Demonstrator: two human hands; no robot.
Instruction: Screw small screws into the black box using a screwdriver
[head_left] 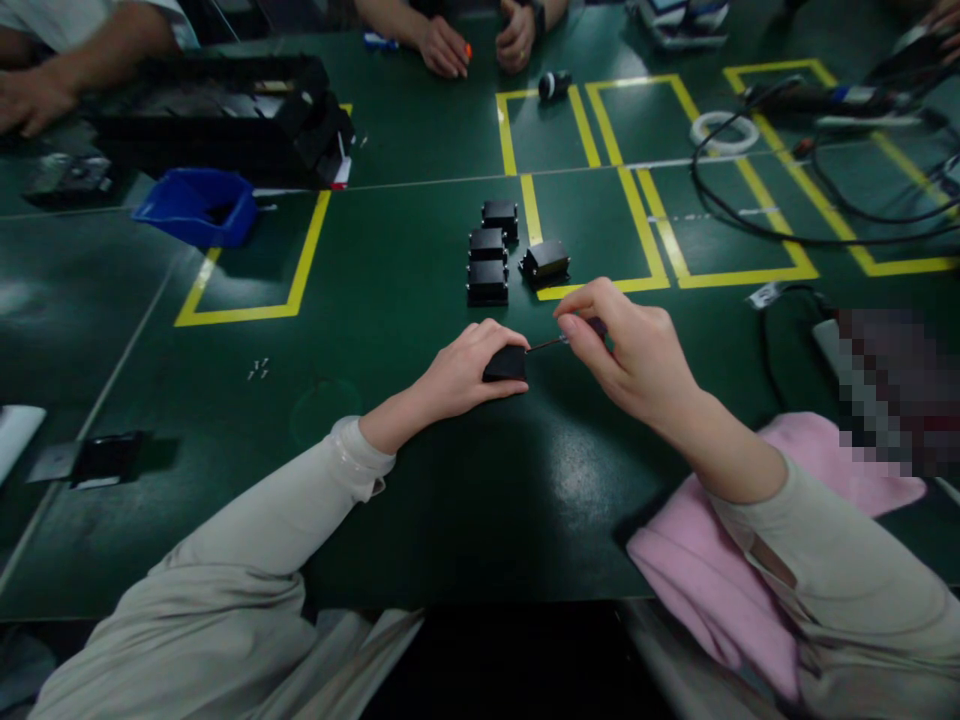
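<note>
My left hand [480, 370] is closed around a small black box [506, 364], pressing it against the green table between thumb and fingers. In my right hand [626, 345] is a thin screwdriver [546, 344], gripped by its handle, which the fingers mostly cover. Its tip reaches the upper right edge of the box; whether a screw sits there is too small to tell. Beyond my hands stand several similar black boxes [487, 275] with small metal screws at their sides, and one more black box [546, 260] lies at an angle. Several tiny screws [259, 369] are scattered to the left.
A pink cloth [705, 560] lies under my right forearm. Further off are a blue bin [199, 205], a long black rack [210, 115], a white tape ring [724, 132] and black cables [750, 225]. Across the table rest another person's hands [446, 48].
</note>
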